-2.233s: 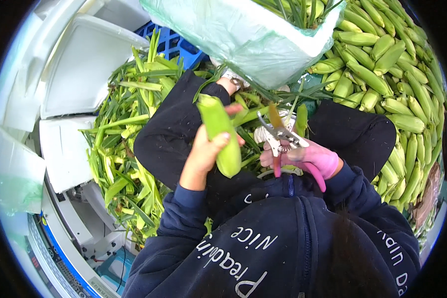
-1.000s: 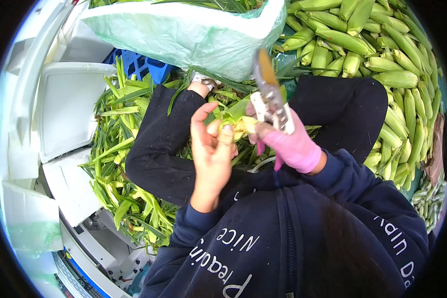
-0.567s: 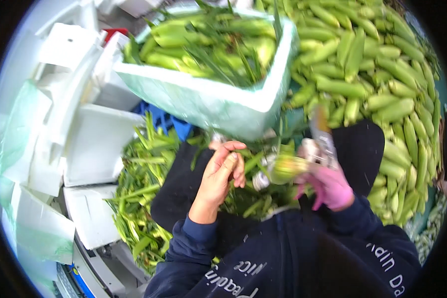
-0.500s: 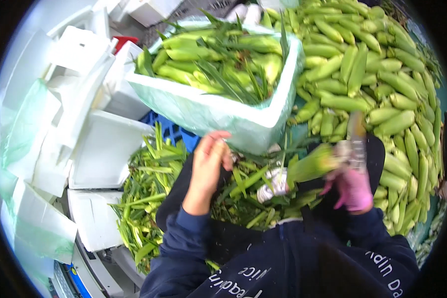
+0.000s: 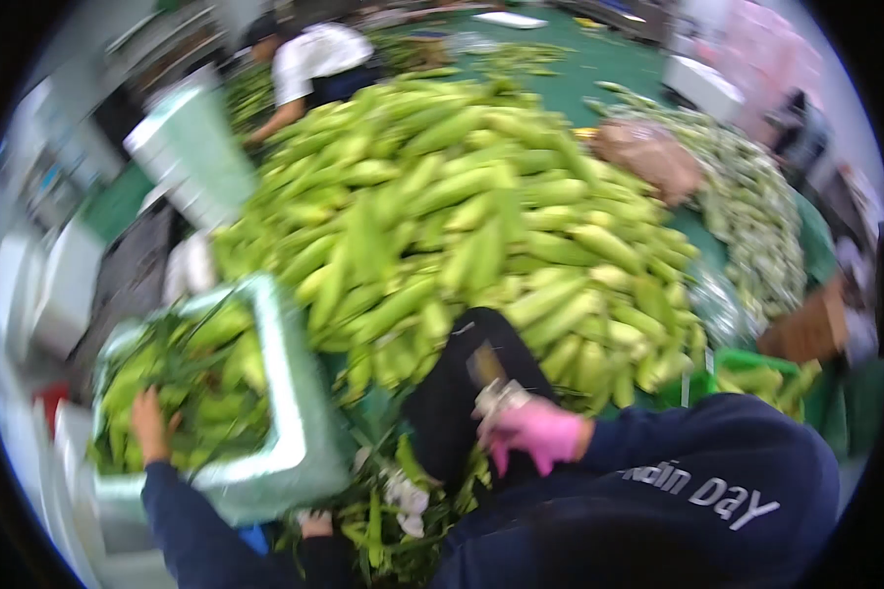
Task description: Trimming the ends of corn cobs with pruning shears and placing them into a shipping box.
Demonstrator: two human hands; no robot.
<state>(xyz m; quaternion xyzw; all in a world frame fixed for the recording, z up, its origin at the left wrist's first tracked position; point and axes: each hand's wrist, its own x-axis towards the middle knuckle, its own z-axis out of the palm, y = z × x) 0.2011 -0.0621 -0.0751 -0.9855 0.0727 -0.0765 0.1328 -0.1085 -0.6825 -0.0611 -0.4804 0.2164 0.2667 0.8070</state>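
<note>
My left hand (image 5: 149,427), bare, reaches into a foam box (image 5: 300,393) lined with thin green plastic, at the left. Its fingers and thumb are apart and rest among the ears of corn (image 5: 221,329) there, which are in green husks with loose leaves; the fingertips are partly hidden. My right hand (image 5: 535,432), in a pink glove, is closed round the pale wrapped handle of a knife (image 5: 483,367). The knife's blade is smeared by motion and points away from me, over my dark-clad knee (image 5: 476,339). No corn touches it.
A large heap of husked-green corn ears (image 5: 442,211) fills the middle ahead. Husk scraps (image 5: 378,530) lie below, between box and legs. A person (image 5: 319,64) in a white top bends at the far left. At right are a green crate (image 5: 692,388) and a pile of wrapped produce (image 5: 756,206).
The view has swung to the right. My left hand has moved from in front of the box into it. The corn ear beside the knife no longer shows there.
</note>
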